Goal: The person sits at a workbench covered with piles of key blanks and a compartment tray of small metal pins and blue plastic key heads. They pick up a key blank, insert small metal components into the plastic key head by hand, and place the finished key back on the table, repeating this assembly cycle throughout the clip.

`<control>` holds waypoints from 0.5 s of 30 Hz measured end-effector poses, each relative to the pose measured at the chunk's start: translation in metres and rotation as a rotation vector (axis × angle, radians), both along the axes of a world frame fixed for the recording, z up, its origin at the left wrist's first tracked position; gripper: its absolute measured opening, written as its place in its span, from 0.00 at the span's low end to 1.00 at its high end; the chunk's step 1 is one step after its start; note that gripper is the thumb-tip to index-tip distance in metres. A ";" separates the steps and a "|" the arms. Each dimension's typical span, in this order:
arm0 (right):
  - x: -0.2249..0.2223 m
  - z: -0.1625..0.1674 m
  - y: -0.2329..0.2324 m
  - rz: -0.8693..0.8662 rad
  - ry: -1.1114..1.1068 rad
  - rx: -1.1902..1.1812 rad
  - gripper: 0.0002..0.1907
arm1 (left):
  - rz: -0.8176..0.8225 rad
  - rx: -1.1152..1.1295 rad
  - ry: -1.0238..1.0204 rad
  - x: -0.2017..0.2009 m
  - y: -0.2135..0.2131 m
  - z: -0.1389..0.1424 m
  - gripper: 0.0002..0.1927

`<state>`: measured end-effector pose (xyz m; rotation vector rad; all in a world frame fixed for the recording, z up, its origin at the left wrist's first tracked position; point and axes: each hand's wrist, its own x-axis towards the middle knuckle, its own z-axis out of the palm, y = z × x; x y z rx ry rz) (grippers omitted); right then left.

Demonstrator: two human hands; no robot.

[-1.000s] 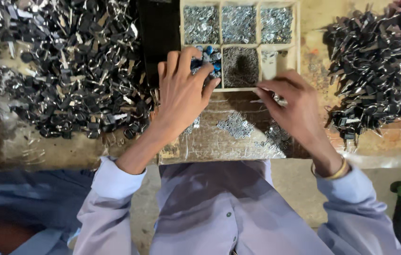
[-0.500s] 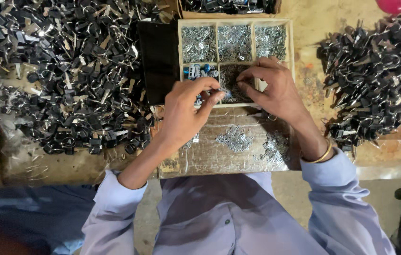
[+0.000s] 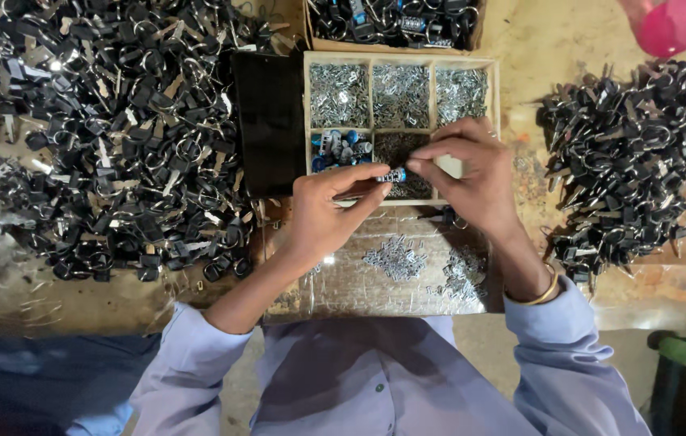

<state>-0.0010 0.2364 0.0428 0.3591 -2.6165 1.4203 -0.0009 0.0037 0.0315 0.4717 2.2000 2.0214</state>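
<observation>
Left hand (image 3: 323, 214) & right hand (image 3: 472, 173) both pinch a small blue-and-metal part (image 3: 392, 174) w/ fingertips, just above the wooden tray (image 3: 402, 58) at its 6 o'clock edge; likely risk: pinch slips, part drops into the dark compartment (image 3: 403, 153) or loose metal bits (image 3: 395, 258) below.

The compartment tray (image 3: 401, 59) looks like pale, matt wood, its sections filled with shiny metal pins (image 3: 401, 94). Heaps of parts (image 3: 117, 137) mix matt black plastic with bright metal rings; the sleeves (image 3: 569, 363) are soft cloth
</observation>
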 end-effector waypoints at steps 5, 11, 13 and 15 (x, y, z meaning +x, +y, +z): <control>0.005 -0.005 -0.006 0.138 -0.294 -0.520 0.08 | 0.033 -0.073 0.097 -0.004 0.000 -0.007 0.12; 0.007 -0.007 -0.015 0.200 -0.291 -0.463 0.09 | 0.076 -0.114 0.112 -0.001 -0.002 -0.009 0.11; 0.008 -0.006 -0.019 0.198 -0.235 -0.381 0.10 | 0.070 -0.097 0.107 0.000 -0.003 -0.010 0.11; 0.010 -0.005 -0.023 0.175 -0.126 -0.264 0.10 | 0.067 -0.077 0.094 0.000 -0.004 -0.010 0.11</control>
